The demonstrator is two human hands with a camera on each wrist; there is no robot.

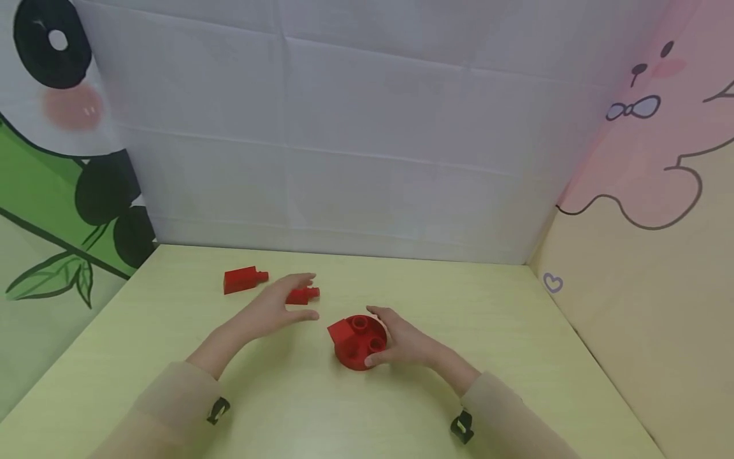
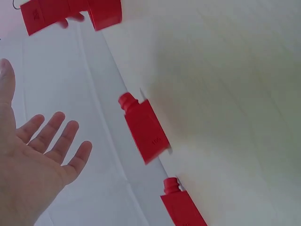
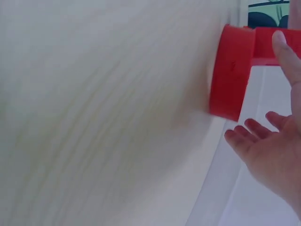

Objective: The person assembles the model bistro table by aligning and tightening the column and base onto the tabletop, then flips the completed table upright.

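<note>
A round red holder [image 1: 357,352] with ring-shaped sockets sits on the table, and a red block-shaped piece [image 1: 341,333] stands up from one side of it. My right hand [image 1: 406,338] curves loosely about the holder's right side, thumb over the near rim and a finger at the far rim. In the right wrist view its fingers [image 3: 254,134] are relaxed, just below the holder [image 3: 230,75]. My left hand [image 1: 274,308] has its fingers spread and palm free beside a red bottle [image 1: 301,296], which it partly covers in the head view. That bottle [image 2: 146,129] has a ribbed neck.
Another red bottle [image 1: 243,280] lies farther left on the pale wooden table [image 1: 459,299]. A white cloth [image 1: 355,159] hangs along the back edge. Printed panels flank both sides, the right one [image 1: 642,287] showing a pink animal.
</note>
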